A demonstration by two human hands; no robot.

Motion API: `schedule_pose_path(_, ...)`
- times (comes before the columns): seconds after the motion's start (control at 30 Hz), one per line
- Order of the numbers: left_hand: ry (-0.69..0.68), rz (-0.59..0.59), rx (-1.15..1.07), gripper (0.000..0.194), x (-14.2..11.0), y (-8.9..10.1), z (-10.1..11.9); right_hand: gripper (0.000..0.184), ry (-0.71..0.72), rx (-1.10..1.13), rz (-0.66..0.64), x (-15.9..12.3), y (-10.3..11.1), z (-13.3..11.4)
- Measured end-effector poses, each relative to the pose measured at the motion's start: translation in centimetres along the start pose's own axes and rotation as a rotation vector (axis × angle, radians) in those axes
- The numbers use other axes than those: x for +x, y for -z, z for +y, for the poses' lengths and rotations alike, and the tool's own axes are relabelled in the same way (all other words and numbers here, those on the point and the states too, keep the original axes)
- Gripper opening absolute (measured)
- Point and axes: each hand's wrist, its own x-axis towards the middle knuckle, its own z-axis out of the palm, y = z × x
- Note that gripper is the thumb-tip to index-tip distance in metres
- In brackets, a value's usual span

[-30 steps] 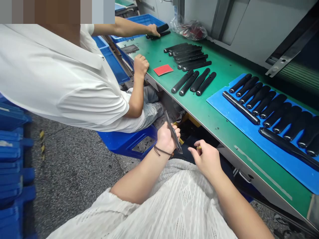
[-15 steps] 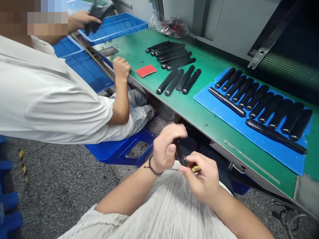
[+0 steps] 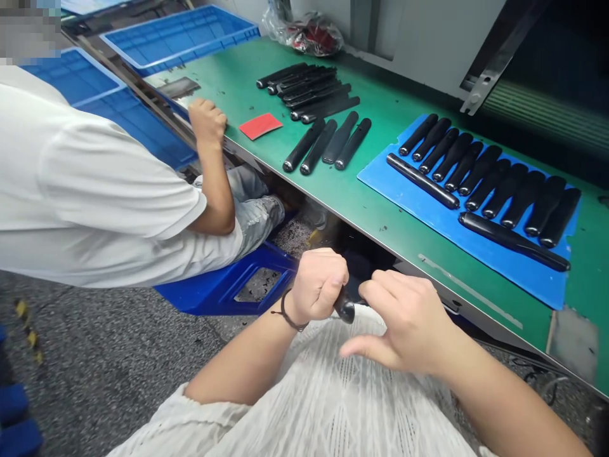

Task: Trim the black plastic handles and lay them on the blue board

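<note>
My left hand [image 3: 320,284] is wrapped round a black handle [image 3: 346,310], whose rounded, shiny end sticks out below the fist. Just to its right is my right hand [image 3: 404,317], its fingers curled and its thumb stretched away from them. The back of this hand hides whatever may lie in the curled fingers. Both hands are over my lap, in front of the green table [image 3: 380,222]. Similar black handles [image 3: 445,158] lie in a row on a blue sheet [image 3: 514,279], with two more across its near side.
More black handles [image 3: 304,146] lie on the table beside a red rectangular piece [image 3: 261,125]. A co-worker's fist [image 3: 207,120] rests at the table edge. Blue crates [image 3: 143,63] stand far left, a plastic bag [image 3: 309,33] at the back. A blue stool [image 3: 223,285] is under the co-worker.
My left hand has closed round the black handle. My right hand has shifted right and its thumb has spread; the yellow tool end seen in it is now out of sight. The view has shifted slightly.
</note>
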Motion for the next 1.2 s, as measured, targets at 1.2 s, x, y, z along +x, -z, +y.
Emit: schedule_pose_path(1.2,0.336,-0.058,-0.56,0.05,-1.1,-2.1,0.8,0.024,-0.116,-0.033,0.196,-0.5,0.7,2.5)
